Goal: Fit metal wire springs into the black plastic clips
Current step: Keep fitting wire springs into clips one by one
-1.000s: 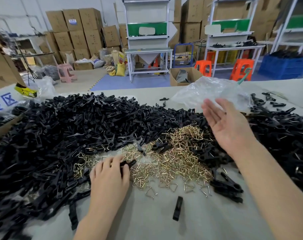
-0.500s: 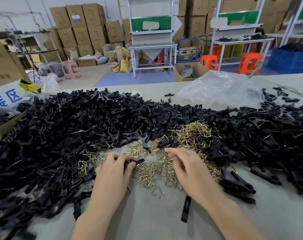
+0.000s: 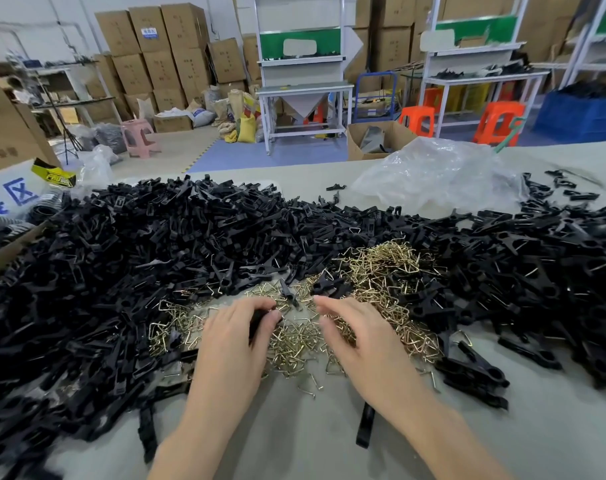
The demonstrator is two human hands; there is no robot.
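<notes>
1. The left hand (image 3: 232,341) is resting at the centre of the worktop (image 3: 294,452), toward its near edge; its fingers and thumb are curling round one black clip (image 3: 257,321) and pinching it
2. The right hand (image 3: 360,341) is hovering just beside the left hand, palm down, with its fingers bending loosely over the wire springs (image 3: 384,278); the fingertips are blurring, so it cannot be told whether they are pinching a spring
3. The wire springs, brass-coloured, are lying in a loose pile at the centre of the worktop, spreading from under both hands toward the far edge
4. The heap of black clips (image 3: 138,265) is covering the left side of the worktop, running along behind the spring pile and reaching the right edge
5. A single black strip (image 3: 365,427) is lying apart near the near edge, its upper end passing under the right wrist
6. A clear plastic bag (image 3: 433,174) is lying crumpled at the far edge, right of centre
</notes>
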